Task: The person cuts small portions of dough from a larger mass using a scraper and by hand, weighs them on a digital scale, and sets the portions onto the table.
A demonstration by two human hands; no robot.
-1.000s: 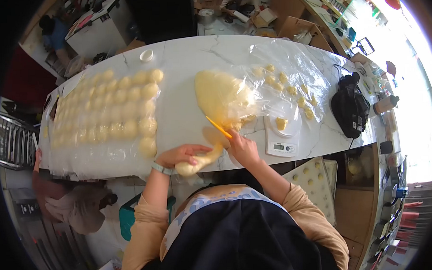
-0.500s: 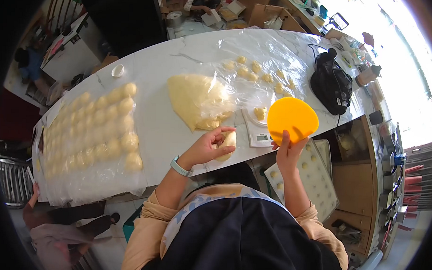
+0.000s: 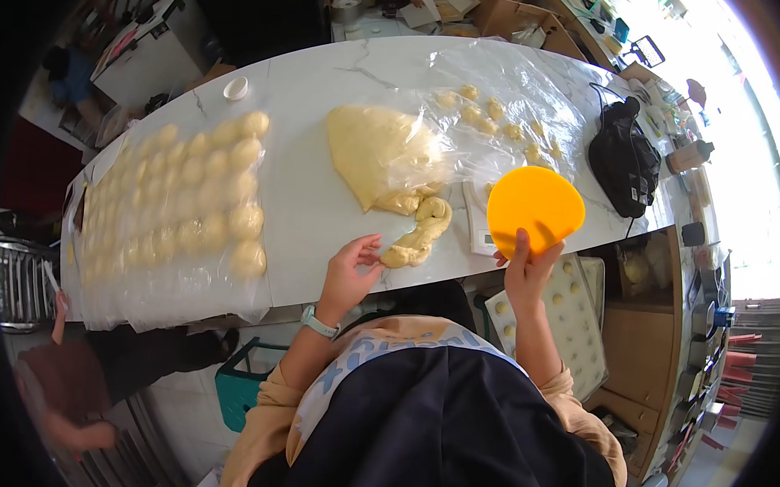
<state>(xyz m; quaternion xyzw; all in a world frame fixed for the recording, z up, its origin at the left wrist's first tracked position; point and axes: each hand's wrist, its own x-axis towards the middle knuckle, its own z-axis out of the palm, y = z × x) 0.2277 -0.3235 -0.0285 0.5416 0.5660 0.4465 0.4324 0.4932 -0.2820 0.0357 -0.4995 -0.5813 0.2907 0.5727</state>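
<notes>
In my right hand (image 3: 529,274) is a round-edged yellow dough scraper (image 3: 537,206), held upright between thumb and fingers. My left hand (image 3: 352,264) is open, its fingertips beside the near end of a twisted strip of dough (image 3: 419,236) on the table; whether they touch it I cannot tell. The strip's far end lies against a large slab of pale dough (image 3: 372,153), partly under clear plastic. A white kitchen scale (image 3: 479,219) stands right of the strip, mostly hidden behind the scraper.
Rows of dough balls (image 3: 185,193) lie under plastic on the left. Small dough pieces (image 3: 489,118) sit by the plastic sheet at the back. A black bag (image 3: 623,157), a small white cup (image 3: 236,88) and a lower tray (image 3: 576,323) are around. A person (image 3: 68,370) is at lower left.
My left hand has let go of the dough and moved left and slightly down. The dough now lies stretched out as a strip on the table. The scraper stays in my right hand.
</notes>
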